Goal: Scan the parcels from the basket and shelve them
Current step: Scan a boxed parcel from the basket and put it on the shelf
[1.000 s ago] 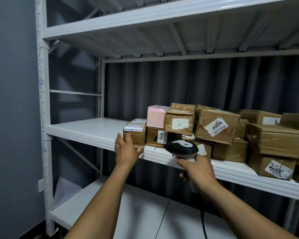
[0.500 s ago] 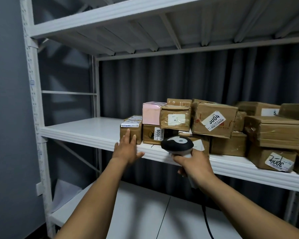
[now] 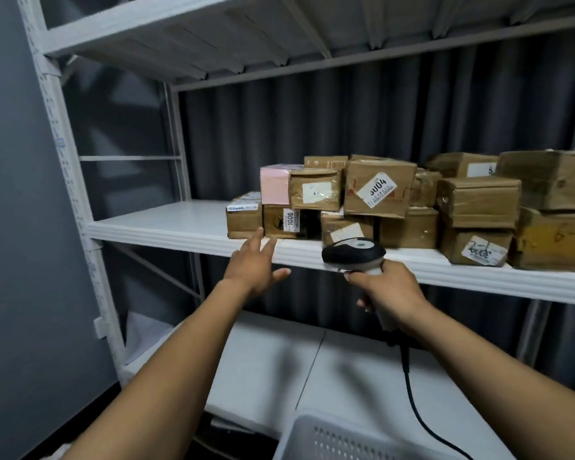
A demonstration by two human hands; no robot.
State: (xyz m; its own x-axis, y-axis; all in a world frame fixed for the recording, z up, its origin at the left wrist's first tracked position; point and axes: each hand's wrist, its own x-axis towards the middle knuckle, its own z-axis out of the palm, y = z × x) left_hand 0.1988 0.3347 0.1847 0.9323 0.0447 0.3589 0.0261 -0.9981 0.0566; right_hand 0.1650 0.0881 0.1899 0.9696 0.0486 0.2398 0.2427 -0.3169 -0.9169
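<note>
The bottom edge cuts off the basket point(image 3: 329, 429), the right edge the rightmost parcels point(image 3: 558, 180).

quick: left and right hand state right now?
Left hand: open, fingers spread, holding nothing.
Right hand: closed around the handle of the barcode scanner.

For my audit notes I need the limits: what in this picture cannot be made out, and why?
All in the head view:
- basket: cut off by the bottom edge; contents unseen.
- low middle parcel: label partly hidden by the scanner.
- scanner trigger: covered by the right hand.
- rightmost parcels: cut by the right edge.
- left hand: touching the shelf or not, unclear.
</note>
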